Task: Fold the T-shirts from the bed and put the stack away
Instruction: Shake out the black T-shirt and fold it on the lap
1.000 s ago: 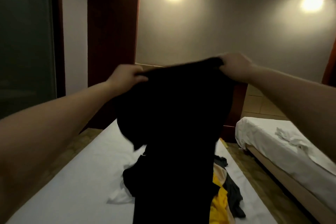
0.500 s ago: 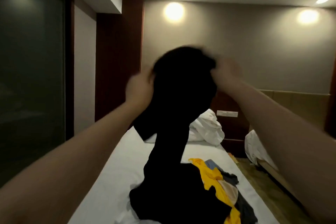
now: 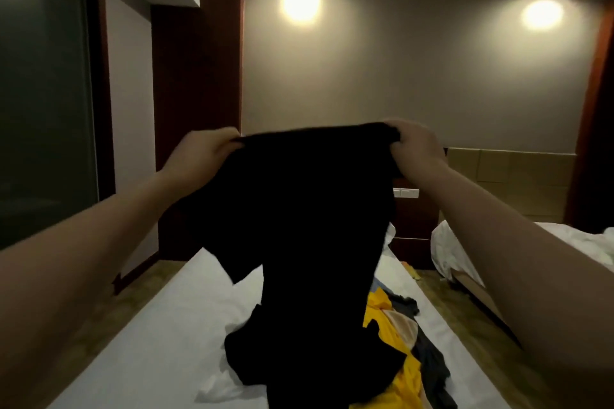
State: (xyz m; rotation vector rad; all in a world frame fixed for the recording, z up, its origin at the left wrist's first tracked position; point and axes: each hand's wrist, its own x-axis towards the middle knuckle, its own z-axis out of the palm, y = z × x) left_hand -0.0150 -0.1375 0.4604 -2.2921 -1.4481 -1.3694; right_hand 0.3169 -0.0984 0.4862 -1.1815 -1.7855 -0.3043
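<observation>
Your left grip and right grip each pinch the top edge of the black T-shirt, held about level; its long axis hangs straight down, lower end reaching the clothes pile on the bed.

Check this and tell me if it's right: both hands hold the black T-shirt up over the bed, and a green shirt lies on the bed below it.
One thing is wrong: the shirt is yellow, not green. The head view shows the left hand and right hand holding the black T-shirt up over the bed, and a yellow shirt lying on the bed below it.
</observation>
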